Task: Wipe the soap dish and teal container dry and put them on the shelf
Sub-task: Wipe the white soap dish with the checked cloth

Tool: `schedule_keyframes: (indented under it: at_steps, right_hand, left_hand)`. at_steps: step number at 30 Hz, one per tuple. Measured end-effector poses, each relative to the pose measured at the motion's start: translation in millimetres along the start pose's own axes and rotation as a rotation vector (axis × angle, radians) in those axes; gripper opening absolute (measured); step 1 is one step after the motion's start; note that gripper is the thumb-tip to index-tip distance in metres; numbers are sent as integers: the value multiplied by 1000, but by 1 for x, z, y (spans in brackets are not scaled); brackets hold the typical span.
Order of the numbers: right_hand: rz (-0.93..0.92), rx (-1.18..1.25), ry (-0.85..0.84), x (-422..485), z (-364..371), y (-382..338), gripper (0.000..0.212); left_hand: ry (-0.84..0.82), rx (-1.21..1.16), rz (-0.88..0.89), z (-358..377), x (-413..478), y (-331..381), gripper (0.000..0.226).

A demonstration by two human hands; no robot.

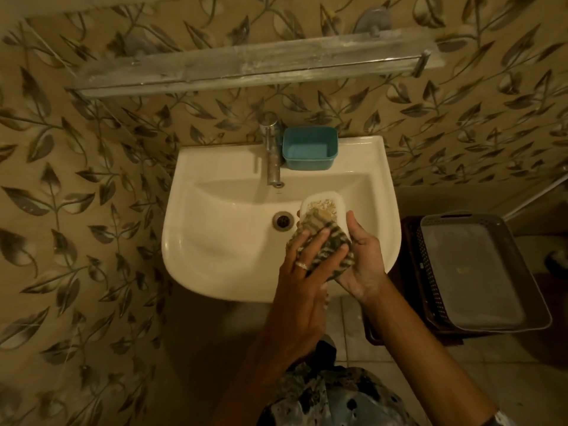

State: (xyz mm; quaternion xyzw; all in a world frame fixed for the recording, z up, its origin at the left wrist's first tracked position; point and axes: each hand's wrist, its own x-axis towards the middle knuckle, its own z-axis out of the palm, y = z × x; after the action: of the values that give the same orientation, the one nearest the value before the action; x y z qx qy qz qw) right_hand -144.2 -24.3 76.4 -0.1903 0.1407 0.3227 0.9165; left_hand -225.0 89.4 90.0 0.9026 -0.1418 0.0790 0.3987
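- The right hand (362, 262) cradles the white soap dish (325, 204) over the right part of the sink (215, 241). The thumb lies along the dish's right edge and fingertips show past its left edge. The hold comes mostly from below, so a wet dish could slip and drop into the bowl.
- The left hand (302, 272) lies with straight, spread fingers on the striped cloth (313, 226), pressing it onto the near half of the dish rather than pinching it. A hard push could tip the dish out of the right hand, toward the drain (282, 220).
- The far half of the dish is uncovered and shows a speckled patch. If wiping stops short, that part likely goes up damp.
- The teal container (307, 164) sits on the far ledge of the sink, just right of the faucet (273, 161), and looks not yet wiped. A careless reach could bump the faucet or nudge the container into the bowl.
- The shelf (246, 67) on the far wall is narrow, with a thin rail in front; a dish set down hastily could catch the rail.
- Hard to make out: whether the speckles are residue, water or pattern. The left thumb, the underside of the dish and most of the right fingers are hidden. The shelf looks cloudy, so wet or dirty I cannot tell.
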Motion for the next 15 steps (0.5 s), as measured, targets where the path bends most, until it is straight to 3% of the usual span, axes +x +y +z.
schedule_keyframes:
  at_steps: [6,15]
  right_hand:
    - [-50,25,-58,-3,1,8,42]
    - [-92,25,6,3,6,-5,49]
  left_hand:
    - [3,146,-13,-11,43,-3,50]
    - [150,-98,-151,2,48,-16,51]
